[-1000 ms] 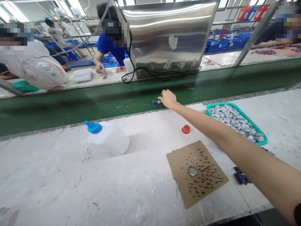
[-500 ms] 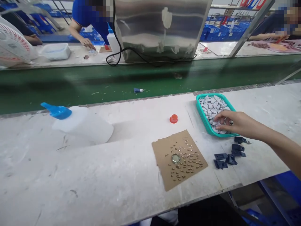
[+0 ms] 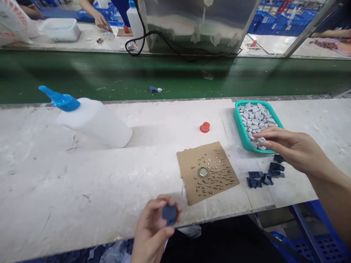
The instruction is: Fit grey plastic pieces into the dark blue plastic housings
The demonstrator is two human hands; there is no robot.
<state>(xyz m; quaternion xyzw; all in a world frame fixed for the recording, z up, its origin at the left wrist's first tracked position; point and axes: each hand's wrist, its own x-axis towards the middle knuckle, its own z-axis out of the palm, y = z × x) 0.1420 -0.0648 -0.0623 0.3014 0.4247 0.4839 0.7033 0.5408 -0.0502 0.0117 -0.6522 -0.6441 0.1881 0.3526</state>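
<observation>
Pinching a small dark-blue plastic clip at the near desk edge, the left hand is risking dropping it, while the right hand, fingers loosely spread over the teal mesh basket of grey chips, is risking scattering them.

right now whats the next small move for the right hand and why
Probably pinch one grey piece and lift it out: the right hand has its fingertips at the near end of the teal basket, while the left hand holds a dark blue part.
</observation>
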